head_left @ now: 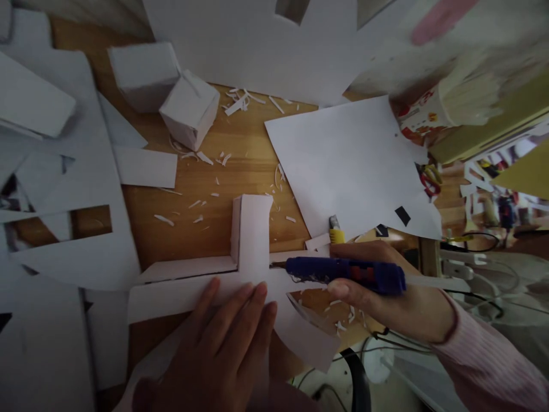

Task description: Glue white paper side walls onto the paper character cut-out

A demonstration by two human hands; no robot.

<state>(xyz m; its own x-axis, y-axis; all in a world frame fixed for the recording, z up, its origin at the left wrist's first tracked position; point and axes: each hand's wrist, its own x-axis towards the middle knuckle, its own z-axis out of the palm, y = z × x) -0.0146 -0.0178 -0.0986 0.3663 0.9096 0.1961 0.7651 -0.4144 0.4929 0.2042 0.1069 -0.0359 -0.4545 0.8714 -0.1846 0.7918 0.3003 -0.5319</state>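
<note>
A white card piece with folded-up strips, roughly cross-shaped, lies on the wooden table. My left hand presses on its lower part, fingers stretched out and lying flat. In my right hand is a blue hot glue gun, gripped around its body. A whitish glue stick sticks out of the back. Its nozzle points left and meets the card near the inner corner beside the upright strip. Whether it touches the card, I cannot tell. Just beyond my right hand lies a yellow utility knife, partly covered.
Two white card boxes stand at the back left. Cut card sheets cover the left side. A white sheet lies right of centre, near a paper cup and red-handled scissors. Paper scraps litter the table. Cables run at lower right.
</note>
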